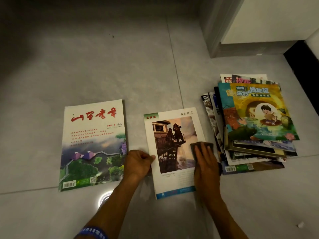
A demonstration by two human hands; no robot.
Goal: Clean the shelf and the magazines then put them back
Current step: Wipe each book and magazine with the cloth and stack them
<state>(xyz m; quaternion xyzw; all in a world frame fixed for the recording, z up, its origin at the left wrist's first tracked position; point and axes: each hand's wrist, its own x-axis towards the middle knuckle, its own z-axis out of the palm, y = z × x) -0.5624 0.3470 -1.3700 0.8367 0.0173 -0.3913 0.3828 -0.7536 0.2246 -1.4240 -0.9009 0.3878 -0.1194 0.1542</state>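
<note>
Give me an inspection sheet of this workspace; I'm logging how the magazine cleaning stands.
Surface: grey tiled floor, with a bright round light reflection near the left forearm.
Job's things: middle magazine lies flat under a dark cloth; white magazine with red title lies flat to its left, apart; untidy magazine stack to its right. Shelf not identifiable.
Clutter: small white scrap on the floor at lower right; dark speck at upper middle.
Hands: left hand grips the middle magazine's left edge; right hand presses the cloth flat on the cover.
Cables: nothing seen.
Surroundings: white furniture or wall base at upper right; blue wristband on the left arm.
</note>
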